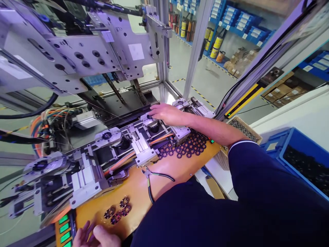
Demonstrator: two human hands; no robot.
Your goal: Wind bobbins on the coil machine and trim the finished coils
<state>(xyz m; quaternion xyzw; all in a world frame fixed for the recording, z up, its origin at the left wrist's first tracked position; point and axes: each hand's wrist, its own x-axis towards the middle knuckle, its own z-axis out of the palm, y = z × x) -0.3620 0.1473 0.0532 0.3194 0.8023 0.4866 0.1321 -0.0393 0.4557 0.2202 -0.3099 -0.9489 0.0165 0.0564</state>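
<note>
My right hand (pixel 167 115) reaches across to a metal holder (pixel 147 120) on the machine, its fingers bent down over a dark round part there. The fingertips are partly hidden, so what they pinch cannot be made out. Two more holders, one in the middle (pixel 108 136) and one at the left (pixel 43 164), each carry a dark ring-shaped part. My left hand (pixel 96 236) is low at the left edge of the orange table, fingers apart and holding nothing. Near it lie several dark rings with coppery segments (pixel 116 216).
Wire cutters (pixel 148 176) lie open on the orange table (pixel 138 199). Many similar rings (pixel 185 147) are spread beneath my right forearm. Green-lit buttons (pixel 64 226) line the left edge. A blue bin (pixel 305 161) and a carton (pixel 241 127) stand right. Machine plates (pixel 102 55) overhang the holders.
</note>
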